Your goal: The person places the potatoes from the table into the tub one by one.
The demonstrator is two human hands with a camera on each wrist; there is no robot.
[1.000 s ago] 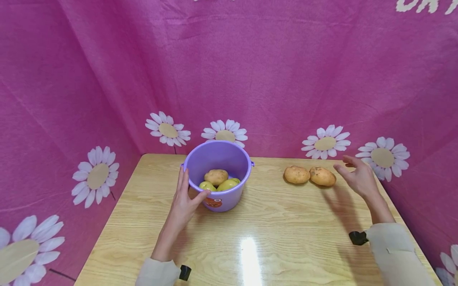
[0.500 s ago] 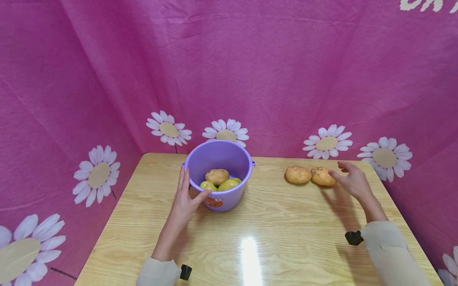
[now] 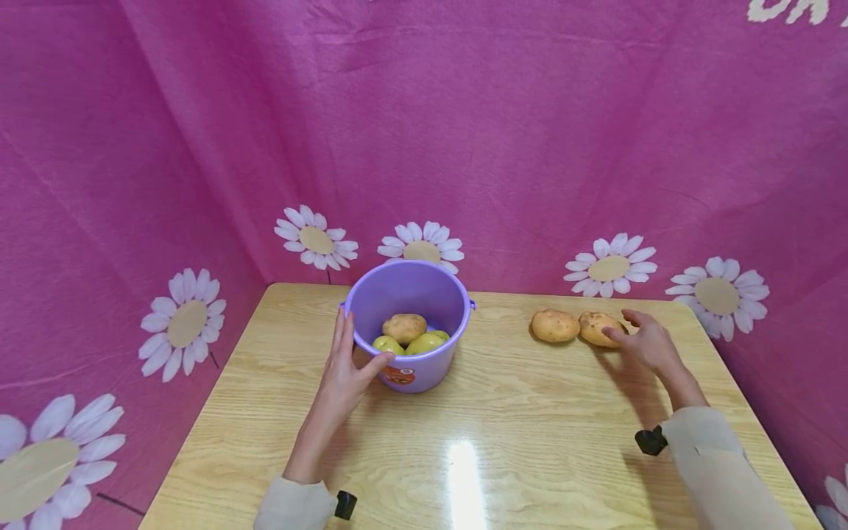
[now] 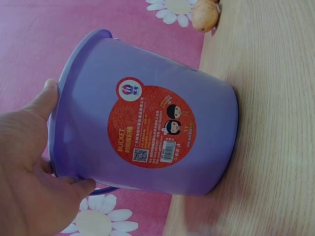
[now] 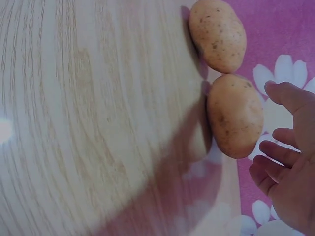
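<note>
A lilac plastic bucket (image 3: pixel 433 368) with a red label (image 4: pixel 152 123) stands upright on the table. My left hand (image 3: pixel 341 383) holds it at the left, thumb on the front rim and fingers against the outer side. In the bucket lie a potato (image 3: pixel 405 327) and yellow-green fruits (image 3: pixel 427 341) of a kind I cannot tell. Two more potatoes sit side by side at the back right: the left potato (image 3: pixel 555 326) and the right potato (image 3: pixel 595 328). My right hand (image 3: pixel 652 347) hovers just right of the right potato, fingers spread; the right wrist view shows a gap between them.
The light wooden table (image 3: pixel 517 427) ends against a pink cloth (image 3: pixel 517 147) printed with white daisies, which also hangs at both sides. The bucket stands near the back edge, with a stretch of table between it and the potatoes.
My right hand has moved left and slightly down, closer to the right potato. The left hand keeps its place on the bucket; the view has shifted slightly.
</note>
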